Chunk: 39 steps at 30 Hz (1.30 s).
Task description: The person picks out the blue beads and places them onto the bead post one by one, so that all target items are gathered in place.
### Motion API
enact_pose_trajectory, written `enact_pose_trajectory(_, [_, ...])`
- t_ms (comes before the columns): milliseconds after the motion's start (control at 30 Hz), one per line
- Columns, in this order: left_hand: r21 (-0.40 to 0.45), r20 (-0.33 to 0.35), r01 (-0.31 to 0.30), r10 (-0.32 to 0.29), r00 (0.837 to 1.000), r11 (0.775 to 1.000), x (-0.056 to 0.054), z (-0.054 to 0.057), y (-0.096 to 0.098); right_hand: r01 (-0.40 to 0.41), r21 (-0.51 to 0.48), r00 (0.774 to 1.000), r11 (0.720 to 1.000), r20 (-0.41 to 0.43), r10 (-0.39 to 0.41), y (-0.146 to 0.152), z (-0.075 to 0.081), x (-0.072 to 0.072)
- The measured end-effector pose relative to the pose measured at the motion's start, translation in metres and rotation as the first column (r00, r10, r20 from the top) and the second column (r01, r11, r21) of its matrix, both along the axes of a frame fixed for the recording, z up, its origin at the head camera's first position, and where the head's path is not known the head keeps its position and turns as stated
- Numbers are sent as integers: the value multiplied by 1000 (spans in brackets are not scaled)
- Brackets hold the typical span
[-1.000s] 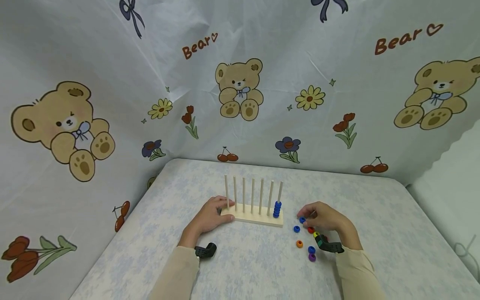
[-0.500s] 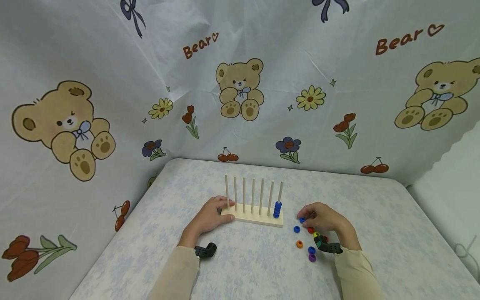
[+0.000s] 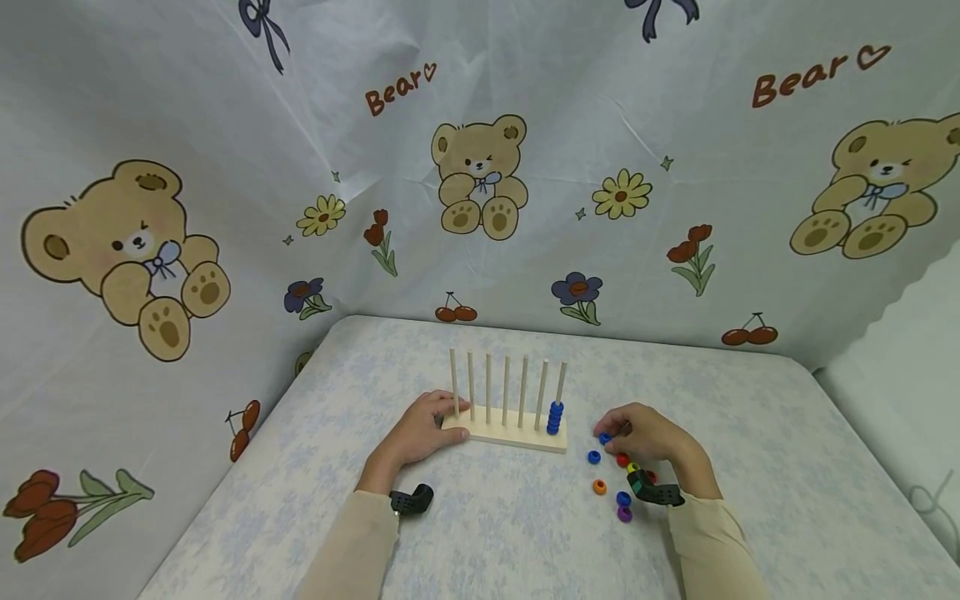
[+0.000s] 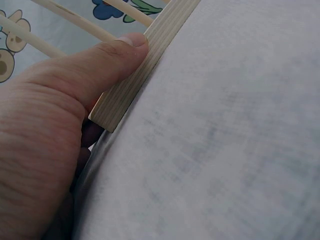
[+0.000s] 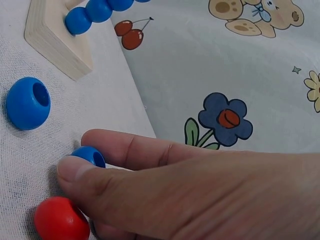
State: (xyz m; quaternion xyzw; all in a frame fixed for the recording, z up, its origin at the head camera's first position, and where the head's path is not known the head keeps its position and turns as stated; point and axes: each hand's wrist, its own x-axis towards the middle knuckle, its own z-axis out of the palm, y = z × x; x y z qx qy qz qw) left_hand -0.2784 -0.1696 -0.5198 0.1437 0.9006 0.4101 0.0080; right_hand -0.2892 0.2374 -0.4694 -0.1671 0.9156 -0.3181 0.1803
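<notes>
1. Has a purple bead (image 3: 624,514) nearest.
2. Pinches a blue bead (image 5: 86,152) between right hand (image 3: 647,431) thumb and finger, beside the peg rack (image 3: 495,432); barely differs from a second ago, suggesting a pause.
3. Clamps left hand (image 3: 418,429) fingers and thumb on the rack's end.

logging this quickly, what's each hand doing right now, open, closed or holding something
Left hand: gripping the left end of the wooden base.
Right hand: pinching a blue bead.
</notes>
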Motion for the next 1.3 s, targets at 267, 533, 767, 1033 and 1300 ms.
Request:
enact_pose_trajectory(267, [-11, -2, -2, 2, 1000, 1000, 0, 0, 0, 19, 8, 1000, 1000, 2, -19, -1, -2, -1])
enact_pose_trajectory(533, [-16, 0, -5, 5, 1000, 1000, -1, 0, 0, 20, 10, 1000, 1000, -3, -20, 0, -2, -2])
enact_pose_trajectory(767, [2, 14, -6, 6, 1000, 1000, -1, 0, -1, 27, -1, 1000, 1000, 13, -27, -1, 1, -2])
enact_pose_trajectory(1033, [-13, 21, -13, 13, 1000, 1000, 0, 0, 0, 40, 3, 999, 999, -15, -39, -1, 4, -1])
enact_pose_trajectory(1300, [-24, 22, -22, 22, 1000, 999, 0, 0, 1, 47, -4, 997, 999, -60, -48, -3, 6, -2])
